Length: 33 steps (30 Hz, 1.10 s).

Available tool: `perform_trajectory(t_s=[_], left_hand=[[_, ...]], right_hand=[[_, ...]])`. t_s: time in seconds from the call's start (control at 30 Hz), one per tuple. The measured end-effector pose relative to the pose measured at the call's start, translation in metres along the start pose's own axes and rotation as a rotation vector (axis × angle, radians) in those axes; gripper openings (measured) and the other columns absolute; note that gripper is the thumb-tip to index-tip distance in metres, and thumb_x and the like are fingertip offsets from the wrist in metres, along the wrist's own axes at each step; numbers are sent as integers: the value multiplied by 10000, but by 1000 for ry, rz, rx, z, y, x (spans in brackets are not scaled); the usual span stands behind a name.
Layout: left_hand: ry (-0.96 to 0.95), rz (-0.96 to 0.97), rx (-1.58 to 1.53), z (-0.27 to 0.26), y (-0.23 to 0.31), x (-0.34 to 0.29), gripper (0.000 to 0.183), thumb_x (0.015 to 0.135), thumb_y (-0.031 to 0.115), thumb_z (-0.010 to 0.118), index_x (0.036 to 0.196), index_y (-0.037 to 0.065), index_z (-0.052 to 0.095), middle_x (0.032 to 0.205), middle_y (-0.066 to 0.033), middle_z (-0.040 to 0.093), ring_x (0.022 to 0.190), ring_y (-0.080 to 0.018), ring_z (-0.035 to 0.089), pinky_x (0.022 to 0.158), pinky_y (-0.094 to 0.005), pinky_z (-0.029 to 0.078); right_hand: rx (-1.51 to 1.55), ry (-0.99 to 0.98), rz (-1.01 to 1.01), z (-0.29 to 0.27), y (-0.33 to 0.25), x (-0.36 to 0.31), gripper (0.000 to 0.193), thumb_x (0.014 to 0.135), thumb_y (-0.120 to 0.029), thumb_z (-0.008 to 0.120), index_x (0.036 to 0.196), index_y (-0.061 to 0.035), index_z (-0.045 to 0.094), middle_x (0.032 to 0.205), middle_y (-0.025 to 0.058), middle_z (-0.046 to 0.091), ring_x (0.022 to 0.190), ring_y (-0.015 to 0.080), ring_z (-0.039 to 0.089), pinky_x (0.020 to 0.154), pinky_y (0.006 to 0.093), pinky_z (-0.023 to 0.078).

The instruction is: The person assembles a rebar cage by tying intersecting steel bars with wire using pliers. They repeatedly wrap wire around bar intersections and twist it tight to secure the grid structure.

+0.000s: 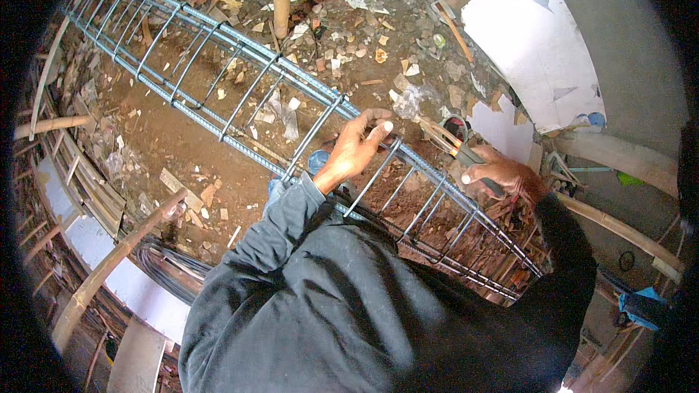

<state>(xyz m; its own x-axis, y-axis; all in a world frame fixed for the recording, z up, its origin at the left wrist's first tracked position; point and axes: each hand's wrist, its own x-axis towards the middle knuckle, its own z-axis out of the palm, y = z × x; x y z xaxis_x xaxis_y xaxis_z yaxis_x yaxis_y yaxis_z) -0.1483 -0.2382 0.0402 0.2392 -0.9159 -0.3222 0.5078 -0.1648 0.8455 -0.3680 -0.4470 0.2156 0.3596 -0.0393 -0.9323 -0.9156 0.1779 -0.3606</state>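
Note:
A long rebar cage (247,94) of ribbed steel bars and square stirrups runs from the far left to the near right in front of me. My left hand (354,147) curls over its far upper bars, close to a stirrup, and appears to grip them; some fingertips are hidden behind the steel. Just beyond the cage's far side, my right hand (502,176) is wrapped round the dark handles of pincers (466,154) with orange marks. Their metal end points away to the left, apart from my left hand. Whether wire sits in the jaws is too small to tell.
Broken tile and rubble (349,51) litter the dirt. A bamboo post (282,0) stands at the far side, and a bamboo pole (116,262) slants at left. A white sheet (535,44) lies far right. Coiled black cable (171,266) rests left of my sleeve.

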Motion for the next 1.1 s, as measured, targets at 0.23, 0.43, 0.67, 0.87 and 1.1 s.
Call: perform_trajectory(t_s=[0.23,0.43,0.67,0.87,1.1], left_hand=[[-315,-145,-524,34,16,-19,488,1132,339,558,1490,8,548,1341,-107,688,1125,-200,694,976,-364,578],[-268,-143,-262,36,32,-48,325,1115,245,601,1281,-24,677,1107,-79,759,980,-153,724,933,-329,603],[-509,-301,-35,68,43,-71,249,1101,220,625,1226,9,670,986,-47,719,872,-136,674,817,-316,611],[-833,-407,112,102,29,-99,203,1109,243,617,1174,59,674,1007,-34,711,910,-139,670,834,-330,573],[-1144,-130,407,130,-11,-162,170,1129,153,523,1165,27,630,991,-45,698,915,-130,668,823,-318,551]], right_hand=[[679,-20,-285,101,48,11,272,934,-190,760,1064,-79,548,674,-1,549,474,97,515,408,265,413],[898,27,-445,181,81,22,398,933,-259,806,1199,-70,579,716,14,599,516,102,561,445,259,455],[944,520,-554,288,104,6,576,905,-408,866,1299,-78,605,772,4,642,621,110,613,568,274,484],[1033,819,-781,364,134,13,410,1078,-390,665,1337,-72,668,989,1,721,910,101,637,845,281,472],[1168,1096,-706,478,163,9,516,1092,-370,640,1484,-37,605,1328,76,715,1254,162,574,1128,361,407]])
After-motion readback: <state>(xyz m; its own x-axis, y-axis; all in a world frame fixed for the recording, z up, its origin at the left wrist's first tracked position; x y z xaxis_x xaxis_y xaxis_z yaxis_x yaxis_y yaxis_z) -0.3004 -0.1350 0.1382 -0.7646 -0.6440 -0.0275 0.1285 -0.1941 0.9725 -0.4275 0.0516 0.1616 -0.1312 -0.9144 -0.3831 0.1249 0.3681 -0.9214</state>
